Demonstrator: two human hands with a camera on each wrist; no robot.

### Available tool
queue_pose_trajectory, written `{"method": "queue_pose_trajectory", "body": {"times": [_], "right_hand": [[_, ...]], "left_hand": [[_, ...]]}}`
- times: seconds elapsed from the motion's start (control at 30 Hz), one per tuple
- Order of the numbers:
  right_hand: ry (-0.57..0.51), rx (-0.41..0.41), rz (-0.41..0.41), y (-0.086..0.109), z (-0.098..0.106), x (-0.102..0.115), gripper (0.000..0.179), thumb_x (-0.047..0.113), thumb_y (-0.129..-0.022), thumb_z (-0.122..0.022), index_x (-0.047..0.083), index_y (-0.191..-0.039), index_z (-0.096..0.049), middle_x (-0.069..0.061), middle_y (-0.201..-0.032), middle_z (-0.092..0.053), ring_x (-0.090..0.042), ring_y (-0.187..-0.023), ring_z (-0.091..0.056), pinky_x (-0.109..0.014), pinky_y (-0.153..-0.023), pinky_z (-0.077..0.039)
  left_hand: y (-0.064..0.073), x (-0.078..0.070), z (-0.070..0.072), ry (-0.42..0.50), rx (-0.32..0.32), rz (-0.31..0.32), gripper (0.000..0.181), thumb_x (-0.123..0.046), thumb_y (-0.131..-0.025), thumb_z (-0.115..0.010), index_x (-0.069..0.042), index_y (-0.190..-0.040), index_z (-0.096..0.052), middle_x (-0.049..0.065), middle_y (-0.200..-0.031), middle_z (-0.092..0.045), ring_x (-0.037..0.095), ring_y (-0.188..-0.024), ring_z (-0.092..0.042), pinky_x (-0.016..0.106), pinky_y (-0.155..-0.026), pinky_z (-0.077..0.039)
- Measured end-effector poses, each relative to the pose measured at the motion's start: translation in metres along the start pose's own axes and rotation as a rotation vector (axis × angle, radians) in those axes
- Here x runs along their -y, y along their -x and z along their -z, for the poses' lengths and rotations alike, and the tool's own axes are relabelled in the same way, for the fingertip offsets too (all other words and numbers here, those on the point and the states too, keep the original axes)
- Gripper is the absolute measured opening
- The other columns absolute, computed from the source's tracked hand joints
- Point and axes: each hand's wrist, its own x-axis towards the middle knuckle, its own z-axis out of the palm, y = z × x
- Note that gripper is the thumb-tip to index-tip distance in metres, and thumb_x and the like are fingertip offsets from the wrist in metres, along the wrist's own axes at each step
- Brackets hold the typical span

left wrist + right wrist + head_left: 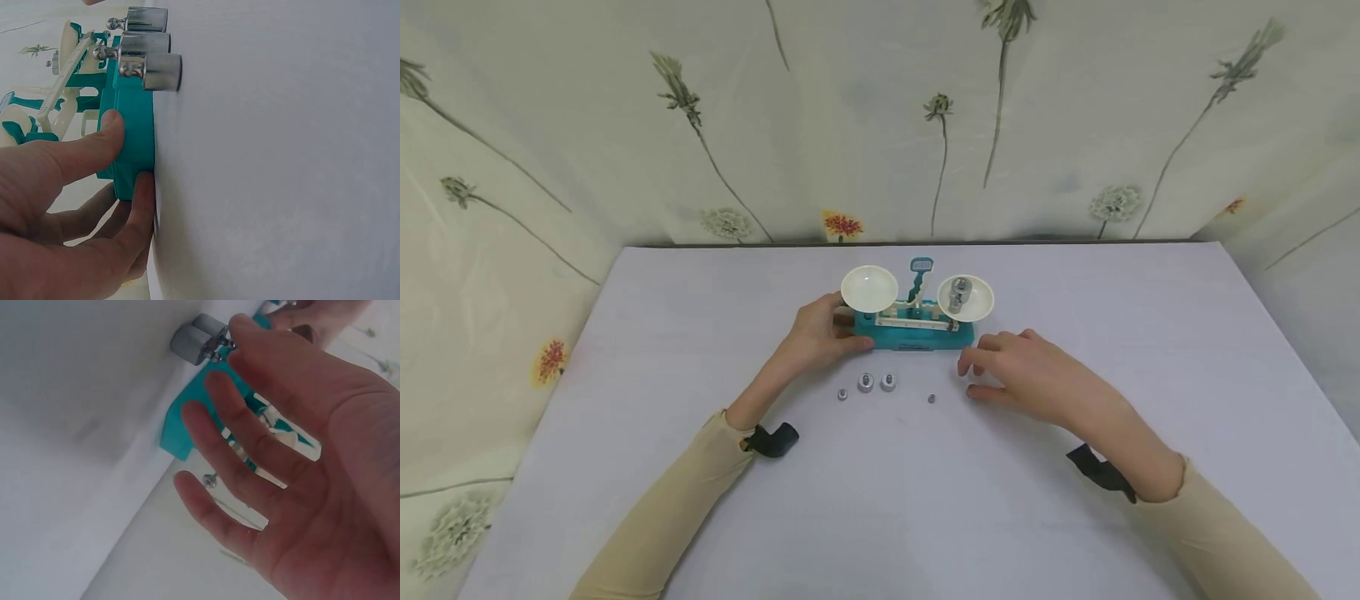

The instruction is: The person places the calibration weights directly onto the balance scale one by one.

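Observation:
A small balance scale (914,337) with a teal base stands near the back of the table. My left hand (820,333) grips the left end of its base, thumb on the front and fingers behind, as the left wrist view shows. The left pan (869,289) is bare, while metal weights (959,292) stand on the right pan (981,308). My right hand (1026,375) hovers just right of the base with its fingers spread and nothing held. In front of the scale are two silver weights, one (866,382) beside the other (889,382).
A smaller weight (842,394) stands left of that pair, and a tiny one (932,398) lies to the right, near my right thumb. The white table (880,517) ends at a back edge just behind the scale, against a floral curtain (865,125).

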Motion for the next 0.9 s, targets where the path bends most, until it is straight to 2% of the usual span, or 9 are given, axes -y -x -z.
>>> {"method": "queue_pose_trajectory", "body": {"times": [0.23,0.57,0.9], "right_hand": [[-0.008,0.026,0.021,0.0016,-0.0065,0.0010,0.024,0.019,-0.089,-0.090,0.026,-0.107,-0.075,0.010,-0.094,-0.073,-0.010,-0.088,-0.066,-0.043,-0.085,-0.054],[0.011,0.027,0.036,0.0011,-0.0104,0.0040,0.019,0.019,-0.090,-0.088,0.025,-0.102,-0.075,0.010,-0.085,-0.069,-0.009,-0.080,-0.058,-0.042,-0.081,-0.055],[0.017,0.024,0.041,0.0013,-0.0082,0.0051,0.017,0.018,-0.091,-0.087,0.025,-0.099,-0.074,0.009,-0.087,-0.070,-0.010,-0.081,-0.059,-0.043,-0.083,-0.055]], "left_hand": [[-0.0015,0.0036,-0.0015,0.007,0.000,-0.009,0.069,-0.018,-0.092,-0.088,-0.009,-0.152,-0.055,0.021,-0.147,-0.065,0.038,-0.130,-0.072,0.049,-0.114,-0.057],[0.0010,0.0018,-0.0013,0.003,-0.004,-0.019,0.069,-0.018,-0.091,-0.088,-0.007,-0.152,-0.055,0.022,-0.146,-0.066,0.038,-0.129,-0.072,0.051,-0.115,-0.056],[0.0016,0.0012,-0.0013,0.021,-0.009,-0.018,0.070,-0.017,-0.091,-0.088,-0.007,-0.152,-0.055,0.022,-0.146,-0.066,0.038,-0.128,-0.073,0.050,-0.113,-0.057]]}}
